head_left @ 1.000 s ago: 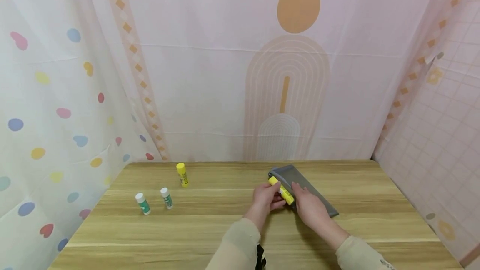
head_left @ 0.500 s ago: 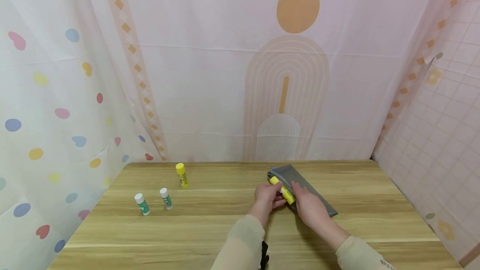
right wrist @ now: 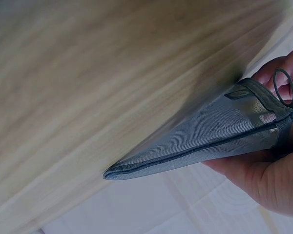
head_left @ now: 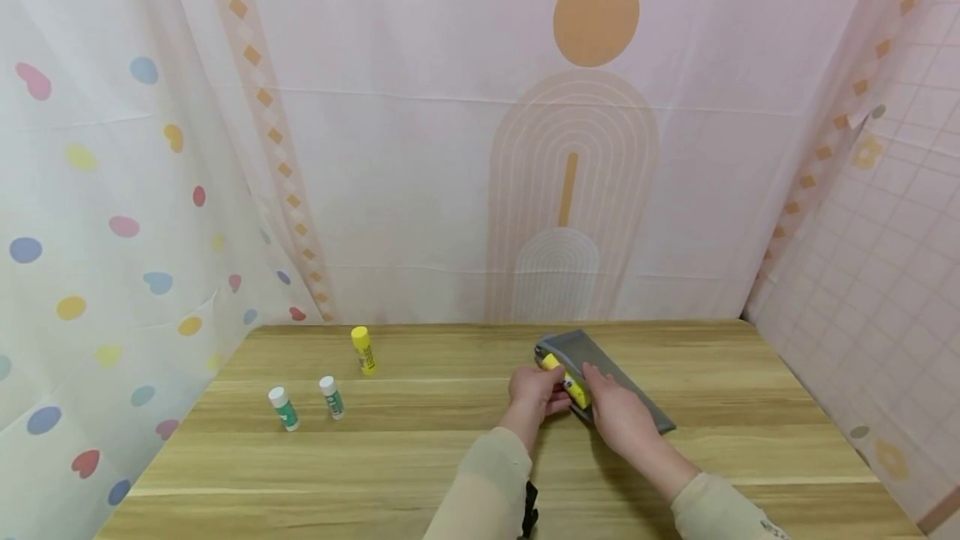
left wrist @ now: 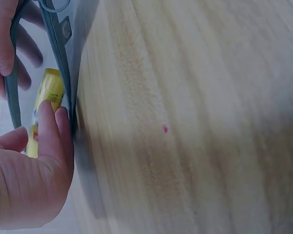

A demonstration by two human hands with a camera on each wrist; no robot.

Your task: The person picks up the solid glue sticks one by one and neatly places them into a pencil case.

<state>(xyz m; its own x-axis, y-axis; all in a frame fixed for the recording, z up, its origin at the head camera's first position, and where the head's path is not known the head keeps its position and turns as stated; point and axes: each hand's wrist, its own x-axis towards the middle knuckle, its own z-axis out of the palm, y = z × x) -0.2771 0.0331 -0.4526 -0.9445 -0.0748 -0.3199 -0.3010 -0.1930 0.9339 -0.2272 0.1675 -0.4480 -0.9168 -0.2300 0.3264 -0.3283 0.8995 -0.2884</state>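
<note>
My left hand point(head_left: 531, 394) pinches a yellow glue stick point(head_left: 566, 382) between thumb and fingers, at the long mouth of a grey mesh zip pouch point(head_left: 617, 375). In the left wrist view the glue stick point(left wrist: 52, 87) lies between the two dark edges of the pouch's parted mouth, and the fingers of the left hand point(left wrist: 36, 180) reach in with it. Across the pouch lies my right hand point(head_left: 624, 419), gripping its upper edge. Seen from the right wrist, the pouch point(right wrist: 210, 134) narrows away from the right hand point(right wrist: 271, 183), its zip pull ring hanging at the near end.
Farther left on the wooden table point(head_left: 420, 457) stand a second yellow glue stick point(head_left: 364, 352) and two green glue sticks with white caps, one nearer point(head_left: 285, 410) and another glue stick point(head_left: 332, 398) beside it. Patterned curtains point(head_left: 420, 190) hang behind the table and along both sides.
The yellow glue stick has slipped slightly deeper into the pouch mouth, its lower end now partly covered. My left hand and forearm shifted a little right; the right hand stayed put.
</note>
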